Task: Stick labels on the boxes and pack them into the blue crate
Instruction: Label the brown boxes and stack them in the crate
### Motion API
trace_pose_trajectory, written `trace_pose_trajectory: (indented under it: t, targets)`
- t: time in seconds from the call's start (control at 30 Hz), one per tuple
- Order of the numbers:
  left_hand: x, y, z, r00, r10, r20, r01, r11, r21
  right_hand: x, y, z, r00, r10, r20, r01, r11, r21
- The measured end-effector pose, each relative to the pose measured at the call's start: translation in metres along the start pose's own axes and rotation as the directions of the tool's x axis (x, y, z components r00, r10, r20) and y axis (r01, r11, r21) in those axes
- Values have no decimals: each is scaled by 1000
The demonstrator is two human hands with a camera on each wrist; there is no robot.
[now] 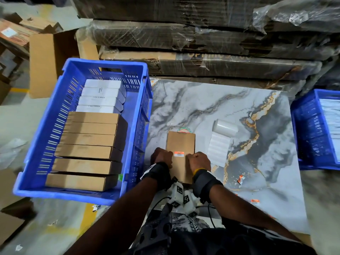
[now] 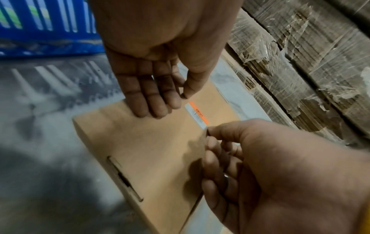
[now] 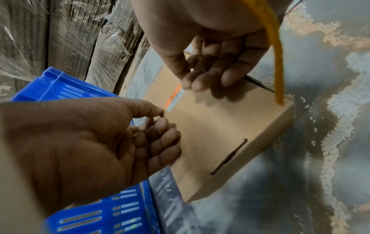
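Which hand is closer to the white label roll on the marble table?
Right. The right hand sits on the brown cardboard box's roll-side edge; the left hand is at the opposite edge, farther from the roll.

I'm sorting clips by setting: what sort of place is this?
Most likely a warehouse packing area: shrink-wrapped stacks of flattened cartons behind the table, a blue crate filled with boxes, and a roll of labels beside the box being labelled.

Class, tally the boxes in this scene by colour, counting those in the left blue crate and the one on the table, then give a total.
Brown boxes in the crate: 6
White boxes in the crate: 4
Brown box on the table: 1
Total: 11
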State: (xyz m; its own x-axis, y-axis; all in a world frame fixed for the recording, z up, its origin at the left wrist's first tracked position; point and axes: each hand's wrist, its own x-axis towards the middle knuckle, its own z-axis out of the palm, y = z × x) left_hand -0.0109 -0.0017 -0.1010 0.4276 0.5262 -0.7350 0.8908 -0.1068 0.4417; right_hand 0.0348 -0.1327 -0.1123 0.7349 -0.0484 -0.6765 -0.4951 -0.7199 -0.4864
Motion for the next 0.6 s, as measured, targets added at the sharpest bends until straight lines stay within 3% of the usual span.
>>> trace_pose_trajectory:
  t: [0.13, 0.2, 0.3, 0.37, 0.47, 0.6]
  targets:
    - [-7, -12, 1, 993, -11, -120, 8, 999, -32, -5, 15, -3, 992, -81, -100, 77, 996, -42]
    - [-14, -15, 3, 990, 1, -141, 1, 1000, 18, -4, 24, 2, 994, -90, -69, 87, 995, -49]
    - [-20, -19, 12, 999, -9, -34, 10, 999, 46, -2, 33, 13, 993, -92, 68, 92, 996, 0]
    - [-23, -18, 13, 1000, -7, 25, 7, 1000, 27, -4, 35, 16, 992, -92, 85, 89, 995, 39]
    - [-34, -13, 9, 999, 31, -17, -31, 999, -34, -13, 29, 5, 993, -111, 34, 107, 989, 104]
    - [-51, -1, 2, 987, 124, -106, -141, 974, -176, -32, 11, -23, 973, -221, -68, 230, 951, 206]
